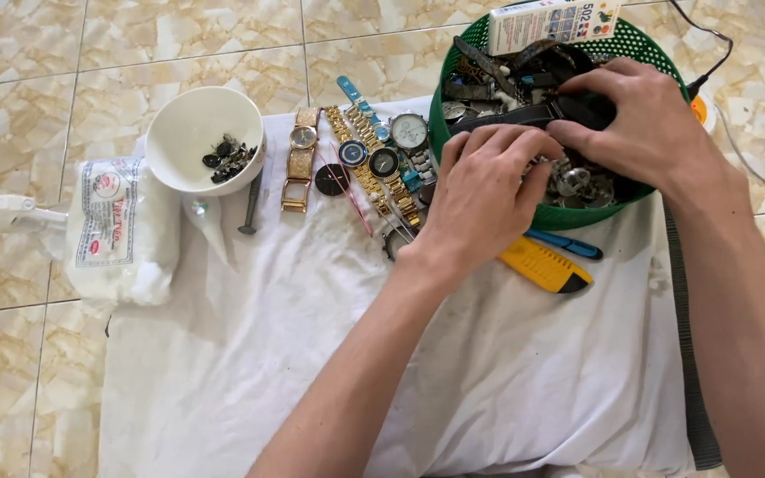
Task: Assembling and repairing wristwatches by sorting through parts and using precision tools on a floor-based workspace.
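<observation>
Both my hands reach into a green mesh basket [577, 215] full of watches and watch parts at the upper right. My left hand [480, 195] rests on the basket's near rim, fingers curled over a dark strap [506, 117]. My right hand [644, 119] comes in from the right and pinches the same dark watch strap near its case. Left of the basket, several wristwatches lie in a row on a white cloth [329, 354]: a gold square one [300, 159], gold-banded round ones [367, 164] and a blue-strapped one [407, 133].
A white bowl [192, 124] with small dark parts sits at the upper left, next to a white printed bag [121, 230]. A yellow utility knife [544, 265] and a blue tool [564, 243] lie below the basket. A box [551, 22] rests on the basket's far rim. Tiled floor surrounds the cloth.
</observation>
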